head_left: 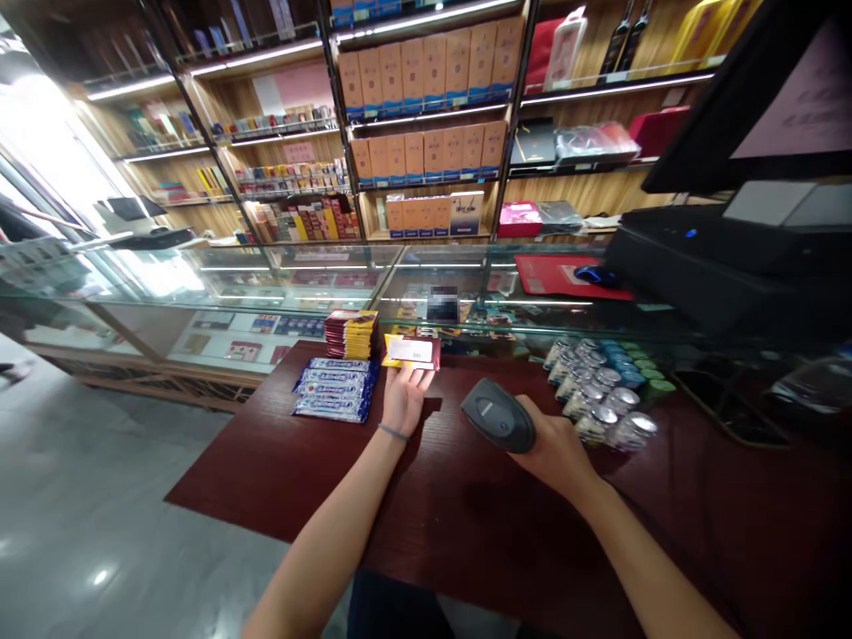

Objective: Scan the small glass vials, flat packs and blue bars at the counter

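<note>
My left hand [404, 397] holds a flat red and yellow packet [413, 351] with a white label, fingers under its near edge, just above the dark red counter [280, 461]. My right hand [556, 448] is wrapped round the handle of a dark grey barcode scanner [498, 414], whose head points toward the packet. A stack of red and yellow packets [351, 333] stands left of the held one. Several blue wrapped bars [335, 388] lie beside my left hand.
Rows of small cans with silver, blue and green lids [603, 390] stand to the right of the scanner. A glass display case [319, 284] runs behind the counter. A black register with a screen [738, 177] is at right. Shelves of boxed goods [426, 98] fill the back wall.
</note>
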